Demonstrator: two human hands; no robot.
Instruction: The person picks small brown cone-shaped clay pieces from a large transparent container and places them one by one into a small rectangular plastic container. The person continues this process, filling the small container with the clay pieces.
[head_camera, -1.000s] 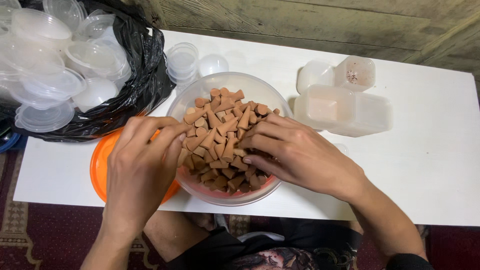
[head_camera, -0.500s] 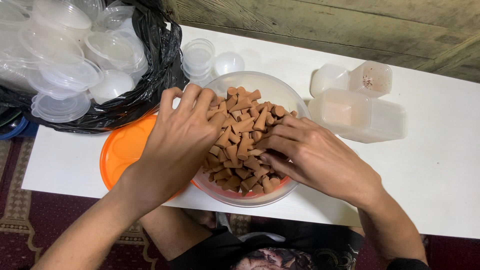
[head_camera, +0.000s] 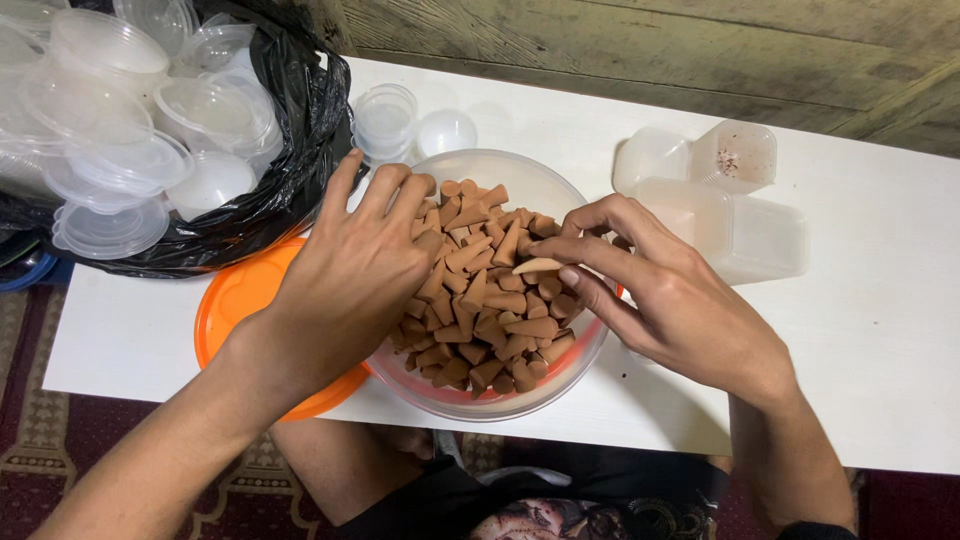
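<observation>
Before you, a white table (head_camera: 880, 330) runs across the view, with a black plastic bag (head_camera: 290, 150) full of clear plastic cups and lids (head_camera: 120, 130) at its far left corner. An orange lid (head_camera: 235, 300) lies flat beside the bag, partly under a clear round bowl (head_camera: 540, 185) set at the table's near edge and heaped with brown clay cones (head_camera: 490, 300). Right of the bowl sit clear lidded tubs (head_camera: 740, 230), one hinged open. Your left hand (head_camera: 350, 280) lies spread, palm down, over the left side of the heap, fingers reaching the bowl's far rim; whether it grips any cones cannot be told. Your right hand (head_camera: 680, 300) works at the right rim, fingers pinching one pale cone (head_camera: 537, 266) by its wide end. Behind the bowl stand small clear cups (head_camera: 385, 120).
</observation>
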